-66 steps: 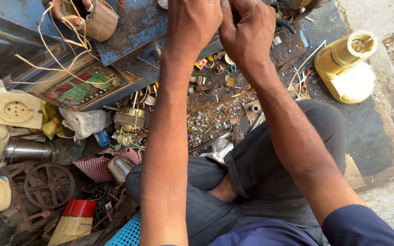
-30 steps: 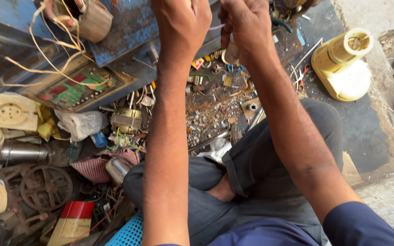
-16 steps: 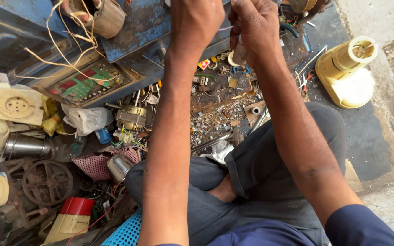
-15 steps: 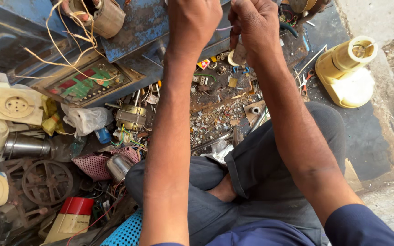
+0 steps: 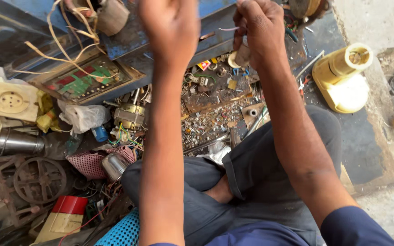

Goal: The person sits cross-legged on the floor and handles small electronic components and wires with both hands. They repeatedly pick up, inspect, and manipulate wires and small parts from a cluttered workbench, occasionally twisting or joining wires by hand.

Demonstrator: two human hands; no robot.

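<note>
Seen from above, a seated person's right hand (image 5: pixel 256 27) pinches a thin pale wire (image 5: pixel 228 29) and a small grey part (image 5: pixel 242 54) in a closed grip, while the left hand (image 5: pixel 172 29) is curled into a loose fist beside it. Below lies a floor (image 5: pixel 365 150) strewn with gritty metal scraps (image 5: pixel 210 114). Around them sit a smooth yellow plastic housing (image 5: pixel 343 79), a green circuit board (image 5: pixel 85 82), a cream socket (image 5: pixel 12 101) and a red-topped carton (image 5: pixel 64 218).

A red and cream box (image 5: pixel 62 218) lies tilted at the near left among the scrap. Farther off, left of centre, a flat panel (image 5: pixel 85 81) faces up, its label patched in green and red. A small red and yellow tag (image 5: pixel 203 64) lies far centre.
</note>
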